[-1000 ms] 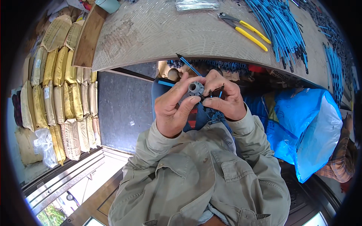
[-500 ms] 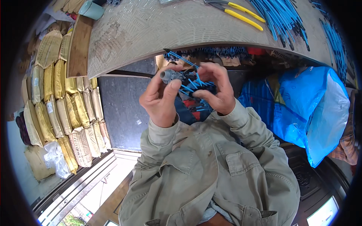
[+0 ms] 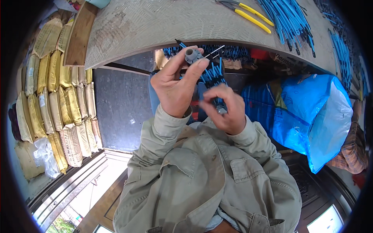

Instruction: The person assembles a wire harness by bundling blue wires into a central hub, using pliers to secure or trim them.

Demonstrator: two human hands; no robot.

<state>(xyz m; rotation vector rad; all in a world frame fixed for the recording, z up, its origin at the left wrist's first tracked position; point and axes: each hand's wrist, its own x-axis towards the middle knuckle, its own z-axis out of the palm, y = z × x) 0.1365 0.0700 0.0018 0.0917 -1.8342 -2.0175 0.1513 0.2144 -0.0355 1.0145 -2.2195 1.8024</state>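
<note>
My left hand (image 3: pixel 176 83) is raised near the workbench edge and pinches a small grey tube-shaped fitting (image 3: pixel 191 54) between thumb and fingertips, with a thin wire (image 3: pixel 214 51) sticking out to the right. My right hand (image 3: pixel 225 106) sits lower and closer to my chest, its fingers closed around a bunch of blue-sleeved wires (image 3: pixel 213 75) that fans upward behind the left hand. A small metal piece shows at the right fingers. Both sleeves are grey-green.
A pale textured workbench (image 3: pixel 155 27) holds yellow-handled pliers (image 3: pixel 248 13) and piles of blue wire pieces (image 3: pixel 289 17). A blue plastic sack (image 3: pixel 314 112) stands at the right. Filled yellowish bags (image 3: pixel 58 97) are stacked at the left beside a dark floor panel (image 3: pixel 118 105).
The left hand has lifted the grey fitting up toward the bench edge. The right hand has come off it and dropped lower, closed on the blue wires.
</note>
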